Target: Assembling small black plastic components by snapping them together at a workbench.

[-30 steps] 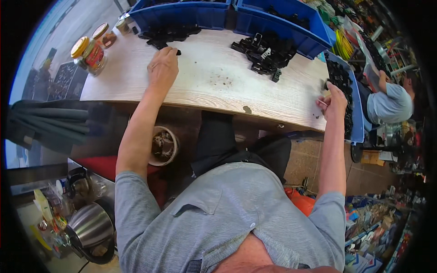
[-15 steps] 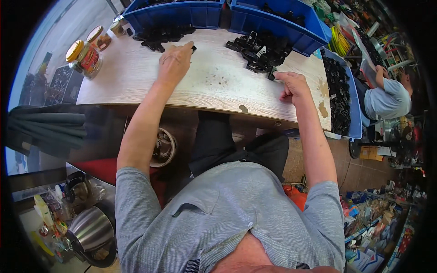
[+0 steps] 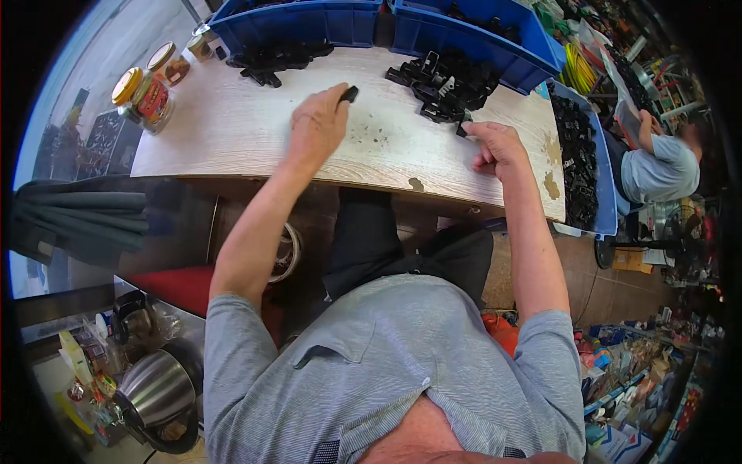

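My left hand [image 3: 317, 124] rests on the pale wooden table [image 3: 224, 139] and pinches a small black plastic part [image 3: 349, 94] at its fingertips. My right hand [image 3: 498, 147] is curled at the near edge of a heap of black plastic parts [image 3: 444, 81] and grips one small black piece [image 3: 462, 130] from it. A second, smaller heap of black parts [image 3: 274, 62] lies at the far left of the table.
Blue bins [image 3: 309, 19] line the far edge and another blue bin of black parts [image 3: 580, 155] stands at the right end. Two lidded jars [image 3: 147, 97] stand at the far left. Another person in a blue shirt [image 3: 657, 166] sits to the right. A steel kettle [image 3: 158, 390] is low at the left.
My left hand drew back from the far left heap to the table's middle with a black part. My right hand moved from the right bin to the central heap.
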A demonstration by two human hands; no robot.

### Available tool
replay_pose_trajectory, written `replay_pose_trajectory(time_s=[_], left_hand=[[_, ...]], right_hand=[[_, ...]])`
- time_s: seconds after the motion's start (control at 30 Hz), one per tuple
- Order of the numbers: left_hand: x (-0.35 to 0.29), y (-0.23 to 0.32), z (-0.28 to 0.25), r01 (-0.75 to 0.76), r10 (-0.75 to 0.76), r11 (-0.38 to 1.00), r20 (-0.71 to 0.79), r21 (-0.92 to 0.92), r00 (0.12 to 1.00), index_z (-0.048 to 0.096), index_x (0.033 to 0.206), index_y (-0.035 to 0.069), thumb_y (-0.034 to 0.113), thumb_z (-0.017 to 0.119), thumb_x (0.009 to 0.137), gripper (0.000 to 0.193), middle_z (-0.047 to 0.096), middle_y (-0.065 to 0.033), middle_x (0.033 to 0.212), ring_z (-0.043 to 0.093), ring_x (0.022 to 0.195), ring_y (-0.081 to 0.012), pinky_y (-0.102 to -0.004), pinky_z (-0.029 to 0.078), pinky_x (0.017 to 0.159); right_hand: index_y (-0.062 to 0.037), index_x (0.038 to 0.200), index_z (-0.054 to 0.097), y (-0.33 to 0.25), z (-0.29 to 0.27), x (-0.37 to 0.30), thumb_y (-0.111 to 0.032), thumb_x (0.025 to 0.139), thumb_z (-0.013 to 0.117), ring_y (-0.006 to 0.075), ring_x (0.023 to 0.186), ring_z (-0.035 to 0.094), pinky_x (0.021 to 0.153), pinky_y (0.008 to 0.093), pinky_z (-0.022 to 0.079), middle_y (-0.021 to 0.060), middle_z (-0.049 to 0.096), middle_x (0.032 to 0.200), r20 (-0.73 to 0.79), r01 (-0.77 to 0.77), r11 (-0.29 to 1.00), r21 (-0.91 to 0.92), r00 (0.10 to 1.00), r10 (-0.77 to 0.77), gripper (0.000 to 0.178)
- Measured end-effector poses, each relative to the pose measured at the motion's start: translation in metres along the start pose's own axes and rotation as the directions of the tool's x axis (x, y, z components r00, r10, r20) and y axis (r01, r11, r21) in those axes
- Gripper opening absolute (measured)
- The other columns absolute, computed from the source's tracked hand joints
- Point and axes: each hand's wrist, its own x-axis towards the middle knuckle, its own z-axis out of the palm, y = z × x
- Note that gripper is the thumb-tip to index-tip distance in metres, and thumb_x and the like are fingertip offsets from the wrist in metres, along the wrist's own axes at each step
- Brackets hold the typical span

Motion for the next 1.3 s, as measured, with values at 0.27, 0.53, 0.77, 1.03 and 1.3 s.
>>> replay_pose_trajectory(time_s=[0.27,0.53,0.77,1.03,1.3], left_hand=[[-0.016,0.094,0.055,0.462,-0.425,0.443,0.273,-0.768,0.863,0.069,0.116,-0.003,0.011,0.065,0.091,0.028,0.074,-0.0089,0.087,0.065,0.075,-0.0099,-0.0269,0.053,0.069],[0.000,0.134,0.069,0.608,-0.369,0.032,0.556,-0.793,0.745,0.061,0.130,-0.005,0.007,0.063,0.095,0.037,0.071,-0.0086,0.102,0.068,0.087,-0.0134,-0.0253,0.058,0.072],[-0.003,0.105,0.062,0.442,-0.223,0.579,0.389,-0.685,0.894,0.068,0.121,-0.002,0.002,0.063,0.092,0.030,0.073,-0.0076,0.093,0.069,0.084,-0.0140,-0.0279,0.056,0.070],[-0.003,0.087,0.051,-0.067,0.186,0.903,0.246,-0.425,0.951,0.072,0.115,0.007,0.007,0.067,0.087,0.028,0.072,-0.0162,0.103,0.068,0.094,-0.0367,-0.0426,0.056,0.084],[-0.002,0.077,0.051,-0.187,0.303,0.895,0.243,-0.405,0.921,0.072,0.115,0.011,0.007,0.061,0.090,0.027,0.071,-0.0109,0.098,0.067,0.095,-0.0334,-0.0446,0.054,0.084]], right_hand=[[-0.0081,0.087,0.068,0.023,-0.011,0.006,-0.024,0.085,0.079,0.0139,0.041,0.052,0.045,0.0332,0.052,-0.0011,0.046,0.048,0.071,0.096,0.984,0.151,0.992,-0.108,0.019],[-0.0056,0.088,0.069,0.034,0.018,-0.016,-0.018,0.089,0.077,0.0115,0.041,0.047,0.047,0.0297,0.049,-0.0009,0.050,0.052,0.116,0.212,0.927,0.308,0.959,-0.258,0.016],[-0.0083,0.096,0.068,0.027,0.026,-0.016,-0.018,0.086,0.080,0.0097,0.043,0.048,0.045,0.0281,0.045,-0.0030,0.049,0.054,0.136,0.230,0.967,0.112,0.960,-0.245,0.019],[-0.0117,0.113,0.068,0.011,0.034,-0.018,-0.017,0.084,0.082,0.0102,0.039,0.050,0.035,0.0266,0.034,-0.0004,0.055,0.055,0.226,0.201,0.974,-0.104,0.959,-0.174,0.033],[-0.0106,0.108,0.069,0.013,0.035,-0.016,-0.015,0.082,0.082,0.0099,0.039,0.050,0.035,0.0255,0.035,-0.0005,0.057,0.058,0.205,0.223,0.966,-0.130,0.959,-0.194,0.029]])
